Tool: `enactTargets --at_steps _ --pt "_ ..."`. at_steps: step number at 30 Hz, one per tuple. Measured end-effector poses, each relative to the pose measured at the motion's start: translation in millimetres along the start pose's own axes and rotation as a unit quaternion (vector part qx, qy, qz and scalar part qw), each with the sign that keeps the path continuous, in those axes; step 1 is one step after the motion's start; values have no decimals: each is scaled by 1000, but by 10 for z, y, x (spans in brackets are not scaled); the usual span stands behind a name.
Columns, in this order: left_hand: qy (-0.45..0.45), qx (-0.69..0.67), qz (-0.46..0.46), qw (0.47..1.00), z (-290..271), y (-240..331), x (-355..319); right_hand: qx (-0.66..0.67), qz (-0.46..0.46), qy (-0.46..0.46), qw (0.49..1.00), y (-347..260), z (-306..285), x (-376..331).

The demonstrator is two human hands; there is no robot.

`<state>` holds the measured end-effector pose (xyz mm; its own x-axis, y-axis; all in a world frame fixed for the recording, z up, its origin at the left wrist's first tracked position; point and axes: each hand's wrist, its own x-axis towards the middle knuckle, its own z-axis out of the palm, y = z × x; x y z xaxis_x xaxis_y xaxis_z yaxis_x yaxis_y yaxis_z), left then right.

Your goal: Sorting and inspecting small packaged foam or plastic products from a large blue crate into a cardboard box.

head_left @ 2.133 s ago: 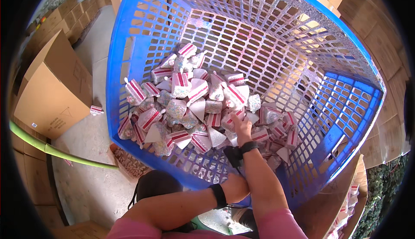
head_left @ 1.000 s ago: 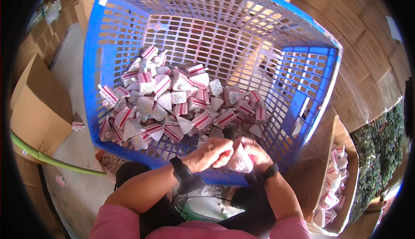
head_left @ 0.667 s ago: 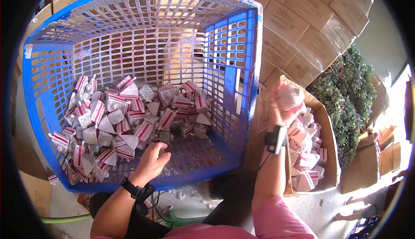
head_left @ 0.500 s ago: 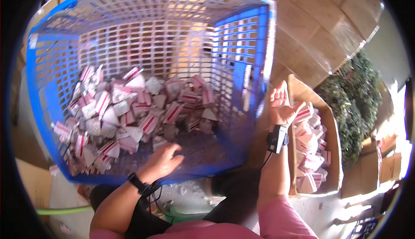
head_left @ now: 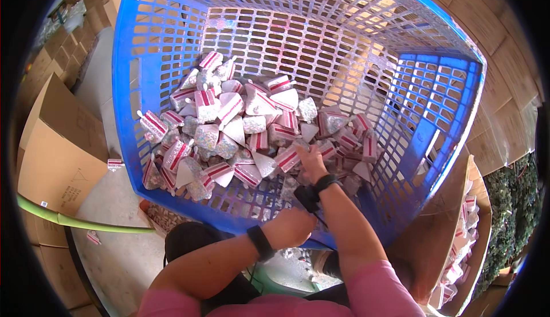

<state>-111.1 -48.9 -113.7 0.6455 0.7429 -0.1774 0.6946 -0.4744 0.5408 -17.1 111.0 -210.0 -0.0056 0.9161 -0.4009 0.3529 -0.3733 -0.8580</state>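
A large blue plastic basket (head_left: pixel 127 82) holds a heap of wedge-shaped, cake-slice ornaments (head_left: pixel 232 108), glittery white and pink with red stripes. My right hand (head_left: pixel 311 163) reaches into the basket at the heap's near right part. Its fingers are apart and touch the ornaments, with the tips partly hidden among them. Over the basket's front rim is my left hand (head_left: pixel 291 228), its fingers curled inward; what they may hold is hidden. A black device on the right wrist sits close above the left hand. Each wrist wears a black band.
Right of the basket stands an open cardboard box (head_left: pixel 480 225) with more such ornaments. Green artificial foliage (head_left: pixel 511 214) lies beyond it. Brown cartons (head_left: pixel 60 151) stand at left, near a green hose (head_left: pixel 86 221). A loose ornament (head_left: pixel 93 237) lies on the floor.
My view has swung left, away from the cardboard box. My right hand has moved from above that box into the basket's heap. My left hand has drawn back from the heap, fingers curling.
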Motion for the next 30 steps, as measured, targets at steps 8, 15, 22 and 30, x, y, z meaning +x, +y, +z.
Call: enactTargets --at_steps 8,15,22,30 --pt "1 29 9 1000 -22 -109 -62 224 50 -8 973 -56 315 -148" --pt "28 15 10 999 -220 -26 116 489 -14 -119 864 65 -328 -311" --pt "295 -66 -88 949 -325 -119 160 396 -94 33 913 -150 -559 -943" --pt "269 -86 -46 958 -259 75 179 555 -121 3 823 -188 -601 -1351"
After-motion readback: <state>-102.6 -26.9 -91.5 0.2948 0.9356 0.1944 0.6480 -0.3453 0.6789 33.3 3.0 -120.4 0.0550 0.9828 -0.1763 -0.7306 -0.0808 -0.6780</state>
